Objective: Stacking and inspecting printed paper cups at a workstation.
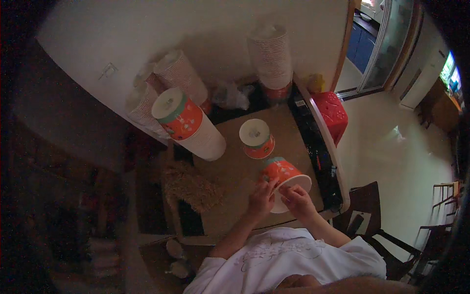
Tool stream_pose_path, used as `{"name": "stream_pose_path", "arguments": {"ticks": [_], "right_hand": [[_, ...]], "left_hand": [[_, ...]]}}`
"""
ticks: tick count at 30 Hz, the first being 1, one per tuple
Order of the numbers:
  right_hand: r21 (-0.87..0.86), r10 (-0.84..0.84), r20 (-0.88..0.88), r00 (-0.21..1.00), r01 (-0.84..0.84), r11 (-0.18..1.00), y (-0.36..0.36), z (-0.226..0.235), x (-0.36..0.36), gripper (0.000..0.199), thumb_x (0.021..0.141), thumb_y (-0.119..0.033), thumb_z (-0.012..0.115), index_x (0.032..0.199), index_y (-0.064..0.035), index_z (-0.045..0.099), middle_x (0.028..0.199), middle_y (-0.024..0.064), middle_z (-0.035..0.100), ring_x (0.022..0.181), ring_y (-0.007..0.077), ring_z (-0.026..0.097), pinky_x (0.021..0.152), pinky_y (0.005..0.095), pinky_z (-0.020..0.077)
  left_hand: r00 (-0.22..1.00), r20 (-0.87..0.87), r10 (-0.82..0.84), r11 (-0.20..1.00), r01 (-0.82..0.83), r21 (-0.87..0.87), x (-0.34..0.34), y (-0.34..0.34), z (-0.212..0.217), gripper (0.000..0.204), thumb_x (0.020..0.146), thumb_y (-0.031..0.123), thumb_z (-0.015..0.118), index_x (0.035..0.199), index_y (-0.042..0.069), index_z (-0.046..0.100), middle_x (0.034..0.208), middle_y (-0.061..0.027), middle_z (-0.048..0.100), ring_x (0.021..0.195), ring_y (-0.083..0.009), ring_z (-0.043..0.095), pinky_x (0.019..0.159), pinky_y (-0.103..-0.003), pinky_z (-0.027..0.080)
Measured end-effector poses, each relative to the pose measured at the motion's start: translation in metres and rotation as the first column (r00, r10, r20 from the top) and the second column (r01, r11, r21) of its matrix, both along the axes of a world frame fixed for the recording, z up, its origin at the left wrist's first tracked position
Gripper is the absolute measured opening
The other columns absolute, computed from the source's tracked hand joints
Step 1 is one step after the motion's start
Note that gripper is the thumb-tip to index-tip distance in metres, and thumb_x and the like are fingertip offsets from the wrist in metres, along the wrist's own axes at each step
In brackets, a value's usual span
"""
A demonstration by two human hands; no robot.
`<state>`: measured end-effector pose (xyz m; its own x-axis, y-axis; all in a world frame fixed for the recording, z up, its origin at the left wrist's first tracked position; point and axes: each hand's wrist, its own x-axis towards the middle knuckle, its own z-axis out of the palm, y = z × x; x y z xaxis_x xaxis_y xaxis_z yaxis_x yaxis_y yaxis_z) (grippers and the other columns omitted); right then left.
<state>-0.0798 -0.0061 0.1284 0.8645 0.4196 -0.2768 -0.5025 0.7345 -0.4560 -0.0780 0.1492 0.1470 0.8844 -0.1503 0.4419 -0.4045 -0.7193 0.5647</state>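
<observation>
An orange paper tub (284, 169) with a green band lies tilted in front of me, its white mouth facing my body. My left hand (263, 198) grips its left side near the rim, fingers bent against the wall. My right hand (297, 200) pinches at the rim, its fingertips partly inside the mouth. Just beyond stands another orange-and-green tub (259, 149), its pale round end up. To its left rises a leaning stack of tubs (203, 139), with an orange and green one on top. Shade blurs the finger detail.
Tall stacks of tubs in clear wrap (270, 54) stand along the wall, with crumpled plastic (231, 96) between them. A tan shaggy heap (192, 187) lies at the table's left. A red stool (330, 113) and a dark chair (362, 210) stand to the right.
</observation>
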Motion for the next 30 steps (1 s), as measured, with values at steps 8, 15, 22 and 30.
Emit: {"name": "stream_pose_path", "arguments": {"ticks": [8,15,22,30], "right_hand": [[-0.598,0.157,0.286,0.945,0.048,0.800,0.005,-0.004,-0.002,0.009,0.079,-0.010,0.052,0.085,-0.0034,0.053,0.079,0.0023,0.054,0.071,0.0086,0.049,0.062,0.0209,0.0403],[-0.599,0.160,0.377,0.912,0.108,0.793,0.019,-0.009,0.014,0.014,0.080,-0.015,0.050,0.087,-0.0031,0.054,0.076,-0.0010,0.053,0.071,0.0067,0.047,0.063,0.0195,0.0373],[-0.599,0.140,0.309,0.941,0.079,0.797,0.022,-0.009,0.017,0.017,0.080,-0.017,0.051,0.089,-0.0025,0.054,0.077,-0.0009,0.053,0.071,0.0072,0.047,0.064,0.0200,0.0376],[-0.575,0.130,0.246,0.961,0.037,0.817,0.023,-0.004,0.014,0.020,0.080,-0.017,0.051,0.093,-0.0024,0.054,0.081,0.0002,0.054,0.072,0.0071,0.047,0.063,0.0199,0.0380]], "left_hand": [[0.993,-0.112,0.038,0.993,-0.050,-0.109,0.003,0.005,-0.005,0.029,0.067,0.003,0.055,0.095,0.008,0.055,0.083,-0.0100,0.052,0.077,-0.0286,0.054,0.060,-0.035,0.045],[0.970,-0.243,0.025,0.945,-0.103,-0.312,0.007,0.008,-0.004,0.021,0.068,-0.001,0.053,0.088,0.004,0.058,0.073,-0.0103,0.051,0.063,-0.0210,0.055,0.053,-0.028,0.043],[0.967,-0.254,0.018,0.937,-0.105,-0.333,0.007,0.011,-0.003,0.022,0.067,-0.001,0.052,0.088,0.003,0.057,0.071,-0.0096,0.049,0.059,-0.0181,0.052,0.051,-0.027,0.041],[0.958,-0.285,0.008,0.921,-0.118,-0.372,0.002,0.010,-0.006,0.020,0.068,0.000,0.052,0.088,0.002,0.057,0.070,-0.0094,0.048,0.059,-0.0182,0.051,0.052,-0.026,0.040]]}}
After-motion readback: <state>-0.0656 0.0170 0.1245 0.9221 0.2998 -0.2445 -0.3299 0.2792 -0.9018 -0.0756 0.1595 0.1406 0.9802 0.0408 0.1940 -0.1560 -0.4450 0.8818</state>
